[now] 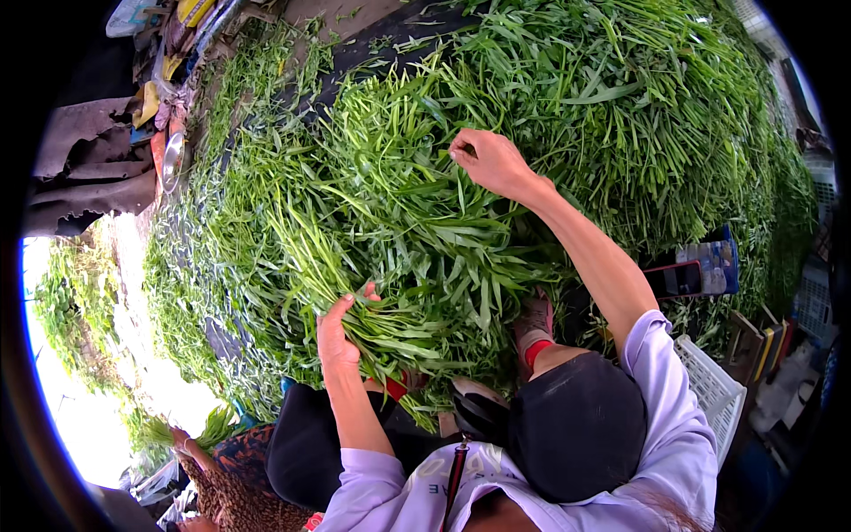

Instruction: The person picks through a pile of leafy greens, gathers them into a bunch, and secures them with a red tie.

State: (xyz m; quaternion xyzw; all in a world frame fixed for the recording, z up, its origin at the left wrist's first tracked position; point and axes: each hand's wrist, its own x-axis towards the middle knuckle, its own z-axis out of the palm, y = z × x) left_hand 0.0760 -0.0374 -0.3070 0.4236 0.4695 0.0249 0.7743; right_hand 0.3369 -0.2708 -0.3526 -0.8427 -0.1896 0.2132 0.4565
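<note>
Long leafy green stems, which look like water spinach, cover the ground before me in a deep heap (399,153). My left hand (340,339) is closed around a bunch of these stems (372,326), low and in front of my left knee. Pale stalks of the bunch point up and to the left; its leaves trail to the right. Farther off, my right hand (488,159) hovers over the heap with its fingers curled inward. Whether a thin stem sits between those fingers cannot be made out.
A thicker pile of stems (638,133) rises at the upper right. Near my right knee are a phone (685,279), a blue container (728,259) and a white plastic crate (711,392). At the lower left another person's hand (183,439) holds greens. A metal bowl (174,163) leans at the left.
</note>
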